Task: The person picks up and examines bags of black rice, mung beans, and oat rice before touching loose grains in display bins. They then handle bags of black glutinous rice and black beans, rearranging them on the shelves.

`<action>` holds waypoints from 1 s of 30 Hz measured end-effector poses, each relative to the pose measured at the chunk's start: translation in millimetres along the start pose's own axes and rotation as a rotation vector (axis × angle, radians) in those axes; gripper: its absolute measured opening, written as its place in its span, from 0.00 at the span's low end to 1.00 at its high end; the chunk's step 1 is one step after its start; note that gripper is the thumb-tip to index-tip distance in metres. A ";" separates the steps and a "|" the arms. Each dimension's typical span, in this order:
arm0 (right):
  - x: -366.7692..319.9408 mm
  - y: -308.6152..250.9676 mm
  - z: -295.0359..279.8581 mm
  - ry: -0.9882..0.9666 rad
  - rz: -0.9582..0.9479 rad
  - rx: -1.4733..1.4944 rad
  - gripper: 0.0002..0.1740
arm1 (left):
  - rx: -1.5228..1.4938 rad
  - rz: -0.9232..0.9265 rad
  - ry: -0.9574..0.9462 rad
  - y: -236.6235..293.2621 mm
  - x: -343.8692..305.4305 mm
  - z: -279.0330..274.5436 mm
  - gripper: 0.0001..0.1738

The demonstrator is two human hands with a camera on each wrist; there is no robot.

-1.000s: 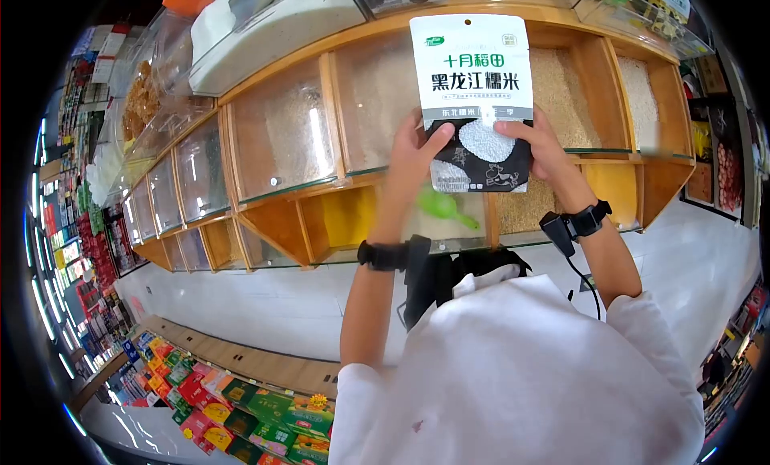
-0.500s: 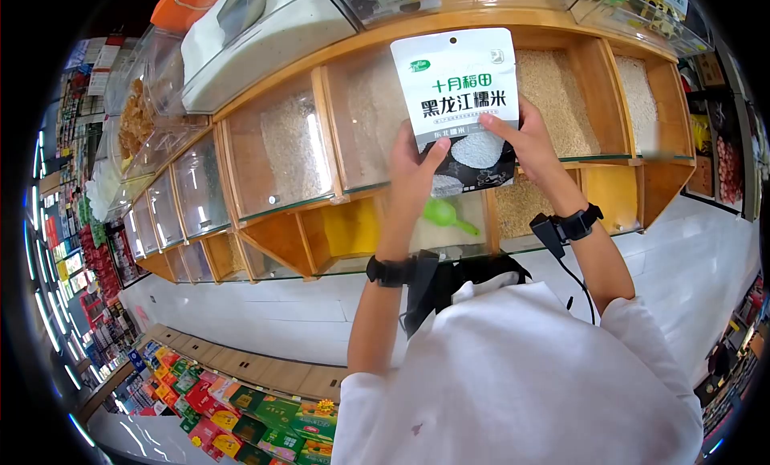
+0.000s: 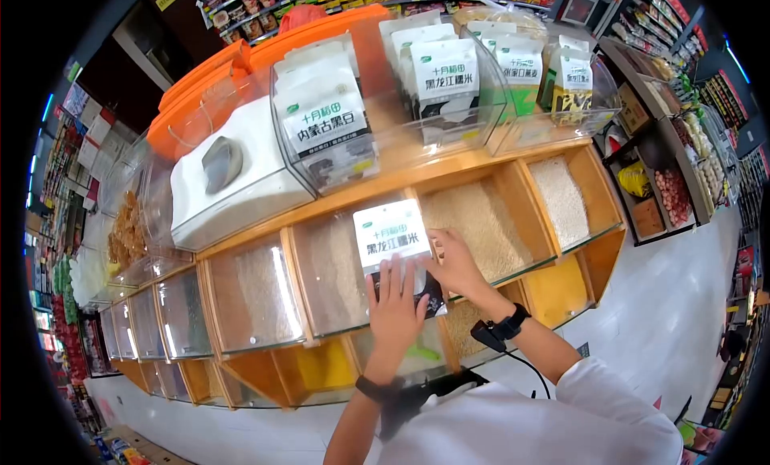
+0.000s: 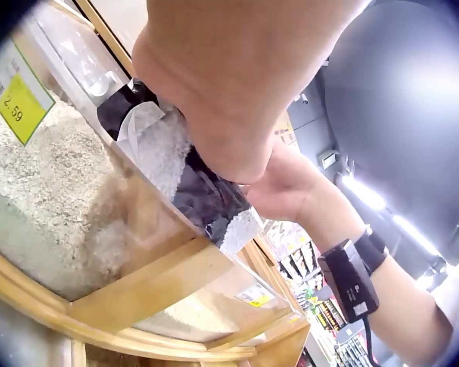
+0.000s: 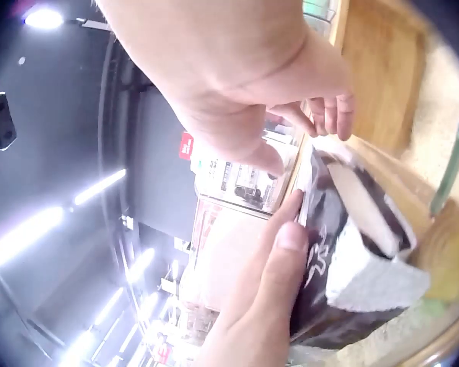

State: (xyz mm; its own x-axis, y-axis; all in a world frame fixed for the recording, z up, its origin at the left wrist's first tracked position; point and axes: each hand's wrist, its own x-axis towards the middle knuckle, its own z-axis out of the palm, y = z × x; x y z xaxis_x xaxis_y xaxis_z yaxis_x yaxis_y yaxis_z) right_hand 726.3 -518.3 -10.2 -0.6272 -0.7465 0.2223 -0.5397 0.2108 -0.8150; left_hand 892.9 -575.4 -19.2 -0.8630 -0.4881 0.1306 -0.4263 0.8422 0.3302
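A white-and-black rice pouch (image 3: 391, 224) leans over the clear bin covers in the head view. My left hand (image 3: 393, 316) lies flat against its lower front, fingers straight and pointing up. At the pouch's right edge is my right hand (image 3: 455, 264), its fingers loosely bent and its thumb close to the front. The right wrist view shows the pouch (image 5: 340, 260) between the left hand (image 5: 256, 306) and the right hand (image 5: 237, 84), whose fingertips hang by the upper end. In the left wrist view the wrist hides much of the pouch (image 4: 206, 195).
Wooden grain bins (image 3: 481, 224) with clear covers run across the front. Above them stand clear trays of similar pouches (image 3: 445, 72), a white powder heap (image 3: 233, 164) and an orange container (image 3: 192, 88). A dark shelf (image 3: 634, 160) stands at the right.
The view has tilted up toward the upper trays. The pouch has gone down onto the bins; the hands have loosened from its sides, the left now flat on its front.
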 end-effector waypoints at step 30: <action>361.7 -4.9 -167.3 -0.441 -0.552 -0.739 0.24 | -0.041 -0.063 -0.003 -2.5 1.5 -6.0 0.40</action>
State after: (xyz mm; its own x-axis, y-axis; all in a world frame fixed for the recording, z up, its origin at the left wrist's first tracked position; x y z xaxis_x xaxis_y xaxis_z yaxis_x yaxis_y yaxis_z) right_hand 408.2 -683.8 163.7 -0.0043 -0.9918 0.1279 -0.9958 -0.0075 -0.0917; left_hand 894.3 -579.7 -14.2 -0.8358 -0.5388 0.1055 -0.4682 0.7998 0.3756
